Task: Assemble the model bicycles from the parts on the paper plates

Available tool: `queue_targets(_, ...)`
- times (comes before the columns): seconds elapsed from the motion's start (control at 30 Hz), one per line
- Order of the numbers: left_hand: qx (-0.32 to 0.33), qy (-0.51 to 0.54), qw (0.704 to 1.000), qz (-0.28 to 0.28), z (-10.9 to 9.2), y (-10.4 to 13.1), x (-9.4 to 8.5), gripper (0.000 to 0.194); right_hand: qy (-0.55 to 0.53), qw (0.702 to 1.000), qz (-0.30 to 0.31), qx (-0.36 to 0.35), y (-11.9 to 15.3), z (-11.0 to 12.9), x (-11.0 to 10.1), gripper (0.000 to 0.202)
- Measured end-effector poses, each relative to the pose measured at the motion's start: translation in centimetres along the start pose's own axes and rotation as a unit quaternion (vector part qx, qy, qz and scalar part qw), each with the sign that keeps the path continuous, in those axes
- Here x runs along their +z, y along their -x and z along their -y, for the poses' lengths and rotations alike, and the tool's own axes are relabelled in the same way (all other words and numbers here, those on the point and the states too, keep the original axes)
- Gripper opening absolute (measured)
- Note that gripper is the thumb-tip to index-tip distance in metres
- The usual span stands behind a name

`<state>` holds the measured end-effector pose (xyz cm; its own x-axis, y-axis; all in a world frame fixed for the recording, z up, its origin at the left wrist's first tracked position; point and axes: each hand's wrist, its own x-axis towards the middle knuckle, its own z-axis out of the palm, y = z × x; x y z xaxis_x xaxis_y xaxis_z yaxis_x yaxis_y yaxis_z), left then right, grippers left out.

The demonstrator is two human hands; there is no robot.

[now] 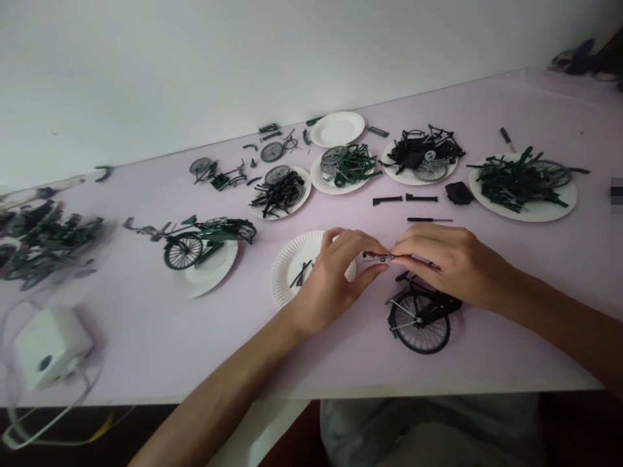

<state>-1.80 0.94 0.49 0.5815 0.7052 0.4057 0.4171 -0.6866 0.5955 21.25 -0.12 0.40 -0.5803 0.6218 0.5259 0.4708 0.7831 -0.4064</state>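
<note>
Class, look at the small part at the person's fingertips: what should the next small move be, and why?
Probably a slight move of the small part toward the black model bicycle, I would judge. The left hand and right hand meet at the part, and the bicycle lies close by on the near side. Where it might fit is too small to tell.

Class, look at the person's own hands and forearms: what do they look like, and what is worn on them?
The bare left hand and bare right hand have slender fingers, with no gloves or visible rings. The left forearm and right forearm show no sleeve, watch or bracelet.
</note>
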Motion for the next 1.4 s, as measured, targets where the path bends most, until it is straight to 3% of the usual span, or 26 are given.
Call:
queue_targets(0.17, 0.023, -0.007, 0.999, -0.036, 0.0, 0.0, -0.2, 0.012, -0.036, 0.998, -0.017, 0.045, 0.1, 0.2, 0.0, 0.008)
queue_targets(0.3, -0.025, 0.056, 0.996, -0.071, 0.0, 0.0, 0.0, 0.008, -0.097, 0.990, -0.041, 0.096, -0.1, 0.5, 0.1, 0.004)
queue_targets(0.47, -0.066, 0.183, 0.977, -0.087, 0.1, 0.1, 0.3, 0.012, -0.100, 0.988, -0.065, 0.100, -0.3, 0.7, 0.0, 0.006)
queue_targets(0.77, -0.150, 0.370, 0.915, -0.063, 0.1, -0.5, 0.1, 0.017, -0.083, 0.991, -0.061, 0.088, -0.2, 0.5, -0.1, 0.010)
queue_targets(1.0, -0.174, 0.348, 0.919, -0.061, -0.3, -0.5, -0.1, 0.016, -0.110, 0.988, -0.050, 0.099, -0.1, 0.6, -0.1, 0.004)
queue_targets(1.13, -0.199, 0.362, 0.909, -0.057, -0.3, -0.4, -0.1, 0.021, -0.158, 0.974, -0.041, 0.159, -0.4, 1.0, -0.3, 0.007)
queue_targets(1.3, -0.223, 0.426, 0.877, -0.005, 0.1, -0.5, -0.2, 0.018, -0.203, 0.946, -0.046, 0.250, -0.6, 1.3, -0.1, 0.010)
queue_targets(1.4, -0.218, 0.413, 0.884, -0.012, 0.3, -0.6, -0.2, 0.017, -0.213, 0.941, -0.045, 0.257, -0.6, 1.4, -0.1, 0.011)
